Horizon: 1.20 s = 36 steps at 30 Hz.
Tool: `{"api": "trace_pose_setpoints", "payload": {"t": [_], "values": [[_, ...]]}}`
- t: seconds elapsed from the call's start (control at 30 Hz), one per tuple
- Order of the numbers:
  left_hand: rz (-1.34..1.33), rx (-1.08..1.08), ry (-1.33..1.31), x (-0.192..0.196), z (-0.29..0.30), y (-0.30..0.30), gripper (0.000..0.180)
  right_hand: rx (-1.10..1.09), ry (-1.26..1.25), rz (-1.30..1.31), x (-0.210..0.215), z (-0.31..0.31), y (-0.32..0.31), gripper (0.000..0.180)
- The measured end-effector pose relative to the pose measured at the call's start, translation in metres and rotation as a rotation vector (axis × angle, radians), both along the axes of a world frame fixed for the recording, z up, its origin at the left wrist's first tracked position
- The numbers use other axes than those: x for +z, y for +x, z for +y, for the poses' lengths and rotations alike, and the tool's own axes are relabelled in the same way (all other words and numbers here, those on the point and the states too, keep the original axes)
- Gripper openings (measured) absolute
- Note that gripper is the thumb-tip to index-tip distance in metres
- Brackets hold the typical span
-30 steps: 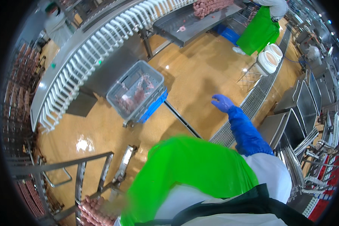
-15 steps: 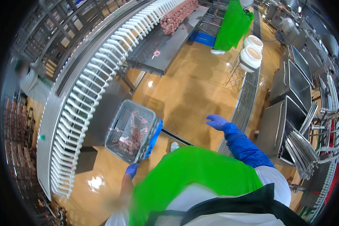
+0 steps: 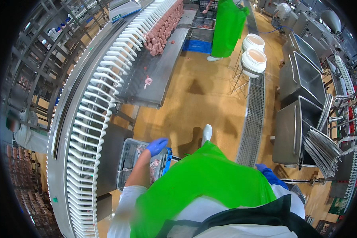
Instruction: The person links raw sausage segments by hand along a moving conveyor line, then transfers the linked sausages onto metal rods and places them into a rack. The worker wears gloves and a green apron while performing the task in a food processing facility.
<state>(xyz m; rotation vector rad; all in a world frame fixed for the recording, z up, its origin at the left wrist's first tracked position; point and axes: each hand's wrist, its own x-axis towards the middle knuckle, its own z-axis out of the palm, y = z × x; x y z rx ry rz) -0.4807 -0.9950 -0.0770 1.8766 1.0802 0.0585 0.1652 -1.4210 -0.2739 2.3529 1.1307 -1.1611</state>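
Note:
My left hand (image 3: 157,146), in a blue-purple glove, hangs above the near right part of a grey perforated crate (image 3: 125,164). Nothing shows in it, and its fingers look loosely stretched out. Scraps of pale pink meat (image 3: 154,164) lie in the crate, partly covered by my forearm. A bit of blue crate (image 3: 167,158) shows along its right side. Low by my right side is my right hand (image 3: 260,167), gloved too, below a blue sleeve. Its fingers are mostly hidden behind my green apron (image 3: 210,170), so their pose is unclear.
To the left curves a conveyor with white hooks (image 3: 85,146). Strings of sausages (image 3: 158,37) hang over a steel table (image 3: 146,79). Ahead stand a person in a green apron (image 3: 228,29) and white tubs (image 3: 252,61). Steel bins (image 3: 289,131) with metal rods (image 3: 323,150) line the right, beside a floor grate (image 3: 254,119).
I have moved forward, so the steel table and crate sit closer to me. My left hand has swung forward over the crate. My right hand has dropped back beside my apron.

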Motion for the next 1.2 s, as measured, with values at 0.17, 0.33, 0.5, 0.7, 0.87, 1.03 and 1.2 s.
{"api": "trace_pose_setpoints", "payload": {"t": [0.17, 0.33, 0.5, 0.7, 0.87, 1.03, 1.2], "values": [[-0.117, 0.054, 0.067, 0.050, 0.142, 0.088, 0.044, -0.189, 0.166, 0.136, 0.007, 0.117, 0.036, 0.043], [-0.177, 0.352, 0.090, 0.055, 0.259, 0.120, 0.040, 0.063, 0.266, -0.124, -0.003, 0.290, 0.111, 0.047], [-0.065, 0.707, 0.046, 0.003, 0.309, 0.083, 0.039, -0.294, 0.525, 0.127, 0.086, 0.469, 0.154, 0.046], [0.147, 0.753, 0.142, -0.056, 0.300, 0.064, 0.038, -0.019, 0.734, 0.352, 0.189, 0.687, 0.110, 0.051], [0.010, 0.565, -0.020, -0.069, 0.359, 0.106, 0.038, 0.135, 0.700, 0.478, 0.223, 0.833, 0.074, 0.053], [0.085, 0.259, 0.058, -0.045, 0.492, 0.171, 0.043, 0.193, 0.656, 0.423, 0.191, 0.902, 0.102, 0.054], [0.014, 0.301, 0.102, 0.000, 0.587, 0.221, 0.045, 0.658, 0.302, 0.035, 0.066, 0.874, 0.220, 0.039]]}}
